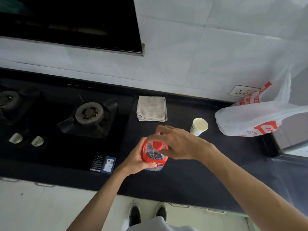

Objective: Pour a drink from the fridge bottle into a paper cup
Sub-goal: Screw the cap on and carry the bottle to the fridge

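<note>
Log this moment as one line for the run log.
stage: pre-pour | left hand grips bottle on counter | right hand over fitted red cap, grip unclear | paper cup upright, apart

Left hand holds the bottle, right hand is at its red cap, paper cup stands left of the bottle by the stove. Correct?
Not quite. The head view shows the paper cup right of the bottle, towards the plastic bag. The left hand and right hand are as stated.

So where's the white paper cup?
Head view, right of centre: the cup stands on the dark counter between folded grey cloth and white plastic bag.
</note>
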### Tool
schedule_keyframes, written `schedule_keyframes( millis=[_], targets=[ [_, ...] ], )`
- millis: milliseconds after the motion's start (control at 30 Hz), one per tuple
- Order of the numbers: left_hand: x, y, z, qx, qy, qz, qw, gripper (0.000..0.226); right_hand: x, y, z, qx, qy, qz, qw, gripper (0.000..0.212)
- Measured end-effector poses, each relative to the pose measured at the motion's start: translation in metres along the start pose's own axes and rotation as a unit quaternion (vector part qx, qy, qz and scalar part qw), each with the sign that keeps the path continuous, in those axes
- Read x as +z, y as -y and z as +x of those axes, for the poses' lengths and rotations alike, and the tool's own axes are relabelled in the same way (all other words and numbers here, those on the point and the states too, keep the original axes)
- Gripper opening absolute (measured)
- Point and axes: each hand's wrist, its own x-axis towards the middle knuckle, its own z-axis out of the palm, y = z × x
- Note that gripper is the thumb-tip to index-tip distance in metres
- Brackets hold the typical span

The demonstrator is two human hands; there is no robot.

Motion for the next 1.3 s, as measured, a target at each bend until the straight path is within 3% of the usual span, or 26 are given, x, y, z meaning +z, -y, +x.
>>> schedule_keyframes(
  millis=[167,433,600,700,833,1133,1233,1300],
  targets=[
    [0.0,-0.001,-0.001,-0.004,0.0,0.002,1.0,0.083,0.001,0.004,0.003,0.016,-0.017,-0.019,1.0,0.027],
    [0.001,0.001,-0.002,-0.001,-0.003,0.001,1.0,0.082,0.002,0.004,0.009,0.106,-0.014,-0.134,0.985,0.062],
    [0.0,0.001,0.0,-0.006,0.002,0.005,1.0,0.084,-0.009,0.001,0.003,0.008,0.019,-0.054,0.998,0.047],
    [0.0,0.002,0.0,-0.012,0.003,0.012,1.0,0.084,-0.012,0.007,0.005,0.009,0.02,-0.059,0.998,0.03],
    [0.0,0.002,0.0,-0.009,0.0,0.018,1.0,0.083,-0.009,0.013,0.01,0.019,-0.013,-0.106,0.994,0.023],
    [0.001,-0.001,-0.002,-0.003,-0.006,0.016,1.0,0.081,0.009,0.014,0.016,0.077,-0.025,-0.146,0.986,0.043],
    [-0.001,0.001,-0.002,0.001,-0.007,0.017,1.0,0.082,0.022,0.012,0.019,0.131,-0.051,-0.132,0.981,0.055],
    [0.0,0.001,-0.002,0.001,-0.006,0.015,1.0,0.082,0.028,0.008,0.018,0.118,-0.082,-0.132,0.981,0.056]
  ],
)
